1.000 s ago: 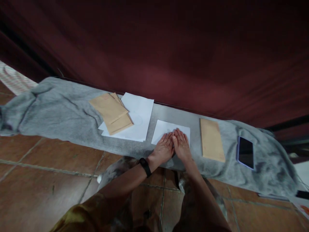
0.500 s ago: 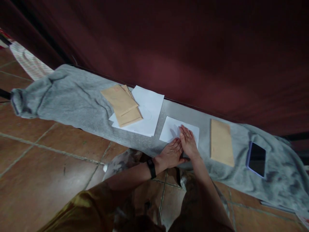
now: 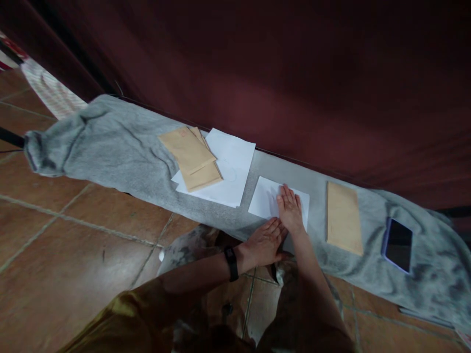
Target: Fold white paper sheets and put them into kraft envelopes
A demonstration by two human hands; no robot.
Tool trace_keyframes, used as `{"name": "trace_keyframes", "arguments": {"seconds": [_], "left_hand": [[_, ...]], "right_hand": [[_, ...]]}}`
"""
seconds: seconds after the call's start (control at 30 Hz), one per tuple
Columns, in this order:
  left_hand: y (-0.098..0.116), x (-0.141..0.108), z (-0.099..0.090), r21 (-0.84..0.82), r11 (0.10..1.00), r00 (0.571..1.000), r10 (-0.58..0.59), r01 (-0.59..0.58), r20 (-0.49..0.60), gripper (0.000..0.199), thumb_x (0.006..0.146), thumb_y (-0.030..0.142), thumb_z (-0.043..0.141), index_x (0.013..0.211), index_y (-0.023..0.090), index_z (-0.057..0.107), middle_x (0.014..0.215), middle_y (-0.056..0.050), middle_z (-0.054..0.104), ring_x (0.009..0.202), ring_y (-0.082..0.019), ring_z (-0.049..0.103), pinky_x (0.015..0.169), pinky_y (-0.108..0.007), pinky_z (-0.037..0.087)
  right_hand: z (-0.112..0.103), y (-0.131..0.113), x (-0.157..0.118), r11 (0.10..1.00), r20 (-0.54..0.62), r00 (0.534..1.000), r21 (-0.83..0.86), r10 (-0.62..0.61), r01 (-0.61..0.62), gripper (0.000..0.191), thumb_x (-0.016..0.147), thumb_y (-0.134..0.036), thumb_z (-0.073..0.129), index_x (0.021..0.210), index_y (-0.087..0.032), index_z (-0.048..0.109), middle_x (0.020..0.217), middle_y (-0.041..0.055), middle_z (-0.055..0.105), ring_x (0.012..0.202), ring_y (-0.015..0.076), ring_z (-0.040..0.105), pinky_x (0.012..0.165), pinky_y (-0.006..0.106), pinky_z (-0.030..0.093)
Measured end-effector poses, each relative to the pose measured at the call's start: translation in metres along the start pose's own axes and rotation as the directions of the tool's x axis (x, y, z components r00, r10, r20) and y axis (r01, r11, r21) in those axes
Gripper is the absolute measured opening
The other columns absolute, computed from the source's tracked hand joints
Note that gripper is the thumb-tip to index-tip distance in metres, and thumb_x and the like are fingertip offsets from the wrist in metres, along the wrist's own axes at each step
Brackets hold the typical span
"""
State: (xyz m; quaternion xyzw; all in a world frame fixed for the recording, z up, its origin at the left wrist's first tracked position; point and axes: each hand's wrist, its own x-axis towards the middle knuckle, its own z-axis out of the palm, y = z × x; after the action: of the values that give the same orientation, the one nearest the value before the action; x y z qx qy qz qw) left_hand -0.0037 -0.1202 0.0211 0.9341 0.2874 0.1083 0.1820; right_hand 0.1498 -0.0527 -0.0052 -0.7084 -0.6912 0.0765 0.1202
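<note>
A folded white sheet of paper (image 3: 265, 196) lies on the grey cloth in front of me. My right hand (image 3: 290, 208) rests flat on its right part, fingers stretched out and pointing away from me. Beside it, my left hand (image 3: 267, 240) lies at the paper's near edge, fingers extended and palm down, the fingertips close to my right wrist. Neither hand grips anything. Left of the folded paper is a stack of larger white sheets (image 3: 235, 157), with several brown envelopes (image 3: 193, 157) overlapping on its left side.
A grey cloth (image 3: 110, 142) covers the long narrow surface. On the right lie a stack of brown envelopes (image 3: 344, 218) and a phone (image 3: 399, 245) with a purple edge. A dark red curtain (image 3: 257, 83) hangs behind; the tiled floor (image 3: 73, 245) is below.
My right hand has slid slightly away from my left hand over the paper, and my left hand sits a little lower. The whole view has shifted slightly.
</note>
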Motion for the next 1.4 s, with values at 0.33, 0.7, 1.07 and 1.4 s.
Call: {"name": "trace_keyframes", "arguments": {"seconds": [0.33, 0.7, 1.07, 1.4], "left_hand": [[-0.011, -0.009, -0.008, -0.087, 0.996, 0.991, 0.031, -0.019, 0.129, 0.083, 0.088, 0.040, 0.068, 0.155, 0.005, 0.034, 0.162, -0.023, 0.036, 0.152, -0.032, 0.031, 0.126, -0.043, 0.018], [-0.034, 0.016, -0.043, -0.220, 0.969, 0.990, -0.129, 0.114, -0.056, 0.030, 0.091, 0.009, 0.048, 0.108, 0.018, 0.072, 0.115, -0.008, 0.075, 0.110, -0.022, 0.068, 0.106, -0.037, 0.049], [-0.051, 0.019, -0.002, 0.107, 0.924, 0.915, -0.339, 0.367, -0.218, 0.064, 0.103, 0.051, 0.041, 0.155, 0.014, 0.042, 0.164, -0.014, 0.037, 0.155, -0.029, 0.026, 0.127, -0.052, 0.019], [-0.067, 0.021, -0.005, 0.041, 0.856, 0.822, -0.480, 0.515, -0.307, 0.063, 0.101, 0.038, 0.042, 0.155, 0.004, 0.038, 0.163, -0.022, 0.034, 0.153, -0.031, 0.030, 0.124, -0.050, 0.027]], "right_hand": [[0.008, -0.006, 0.004, 0.998, -0.105, 0.993, -0.030, 0.052, -0.055, 0.059, 0.108, -0.041, 0.022, 0.158, -0.015, 0.038, 0.165, 0.0122, 0.035, 0.153, 0.0231, 0.030, 0.126, 0.045, 0.020], [0.010, -0.004, -0.001, 0.996, -0.139, 0.989, -0.065, 0.057, -0.067, 0.057, 0.107, -0.036, 0.025, 0.157, -0.012, 0.038, 0.164, 0.0144, 0.036, 0.151, 0.0245, 0.033, 0.124, 0.047, 0.022], [0.009, -0.006, -0.013, 0.984, -0.133, 0.991, -0.170, 0.023, -0.045, 0.057, 0.108, -0.036, 0.024, 0.159, -0.013, 0.035, 0.166, 0.0136, 0.033, 0.154, 0.0253, 0.029, 0.124, 0.048, 0.021], [0.007, 0.004, -0.026, 0.981, -0.282, 0.953, -0.125, 0.108, -0.148, 0.057, 0.108, -0.040, 0.029, 0.155, -0.010, 0.042, 0.159, 0.0203, 0.043, 0.147, 0.0311, 0.041, 0.120, 0.054, 0.029]]}}
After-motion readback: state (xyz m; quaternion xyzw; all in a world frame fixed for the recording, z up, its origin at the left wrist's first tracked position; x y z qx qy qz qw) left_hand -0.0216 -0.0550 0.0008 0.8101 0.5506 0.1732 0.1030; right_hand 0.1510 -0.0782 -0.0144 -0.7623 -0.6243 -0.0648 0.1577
